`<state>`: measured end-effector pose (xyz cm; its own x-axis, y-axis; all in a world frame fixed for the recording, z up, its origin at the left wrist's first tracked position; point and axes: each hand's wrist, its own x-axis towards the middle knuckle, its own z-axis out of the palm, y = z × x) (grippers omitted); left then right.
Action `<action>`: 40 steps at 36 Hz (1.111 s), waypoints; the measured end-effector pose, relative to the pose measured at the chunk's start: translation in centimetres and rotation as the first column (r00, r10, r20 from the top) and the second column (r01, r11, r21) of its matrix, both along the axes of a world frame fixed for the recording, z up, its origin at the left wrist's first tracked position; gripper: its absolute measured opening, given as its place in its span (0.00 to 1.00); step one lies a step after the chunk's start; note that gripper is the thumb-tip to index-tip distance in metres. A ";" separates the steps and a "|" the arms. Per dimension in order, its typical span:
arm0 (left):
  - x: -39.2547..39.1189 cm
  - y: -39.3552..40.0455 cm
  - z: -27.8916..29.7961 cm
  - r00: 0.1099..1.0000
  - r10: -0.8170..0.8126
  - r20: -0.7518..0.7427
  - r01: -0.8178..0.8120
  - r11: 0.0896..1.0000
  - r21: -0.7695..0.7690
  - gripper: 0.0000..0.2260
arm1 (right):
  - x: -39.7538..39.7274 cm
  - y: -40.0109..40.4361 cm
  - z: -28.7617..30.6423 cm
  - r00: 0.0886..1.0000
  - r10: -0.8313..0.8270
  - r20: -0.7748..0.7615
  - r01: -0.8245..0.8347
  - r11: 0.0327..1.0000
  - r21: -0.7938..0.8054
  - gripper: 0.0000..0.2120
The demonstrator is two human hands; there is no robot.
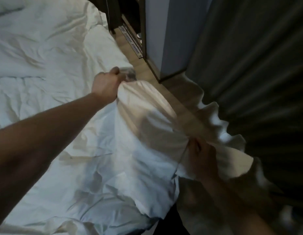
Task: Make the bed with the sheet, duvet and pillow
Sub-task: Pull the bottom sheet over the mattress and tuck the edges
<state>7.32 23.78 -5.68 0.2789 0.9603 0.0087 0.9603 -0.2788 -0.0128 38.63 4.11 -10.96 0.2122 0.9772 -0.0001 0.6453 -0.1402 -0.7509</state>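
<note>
A white, crumpled duvet (50, 68) covers the bed across the left and middle of the view. Its near right edge (147, 116) is lifted off the bed and stretched between my hands. My left hand (105, 84) reaches far forward and is closed on the far end of that raised fold, near the bed's right side. My right hand (200, 161) is closed on the near end, low at the right, with loose cloth bunched behind it. A pillow (6, 7) lies blurred at the top left corner. No separate sheet can be told apart.
A strip of wooden floor (147, 70) runs along the bed's right side. A dark-framed cabinet with a pale panel (166, 36) stands beyond it. Dark pleated curtains (257, 65) fill the right side, close to my right arm.
</note>
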 end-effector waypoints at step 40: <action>-8.3 -21.9 -18.9 0.860 0.510 0.017 -0.438 0.756 -0.487 0.15 | -5.7 -3.1 -17.3 0.972 0.233 0.027 -0.214 0.930 -0.300 0.18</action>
